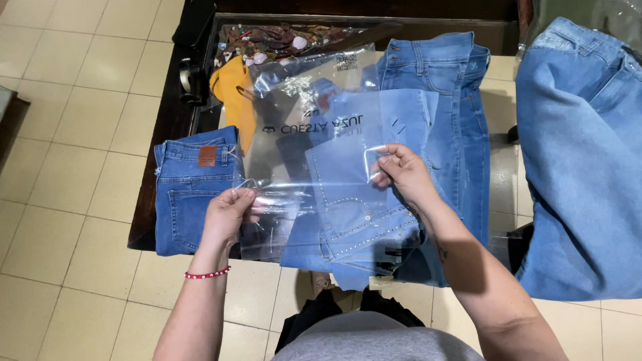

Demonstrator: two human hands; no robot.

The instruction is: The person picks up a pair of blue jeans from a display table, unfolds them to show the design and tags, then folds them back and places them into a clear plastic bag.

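A clear plastic bag (307,154) with dark printing is held up over the table (167,127), spread between both hands. The left hand (227,214) is closed on the bag's near left edge, fingers pinching the film. The right hand (401,172) is closed on the bag's right side, thumb and fingers gripping a fold. Through and below the bag, light blue studded jeans (354,234) are seen lying at the table's near edge. Folded darker jeans (190,194) with a brown patch lie just left. More jeans (455,100) are laid out behind right. A yellow cloth (234,93) lies behind the bag.
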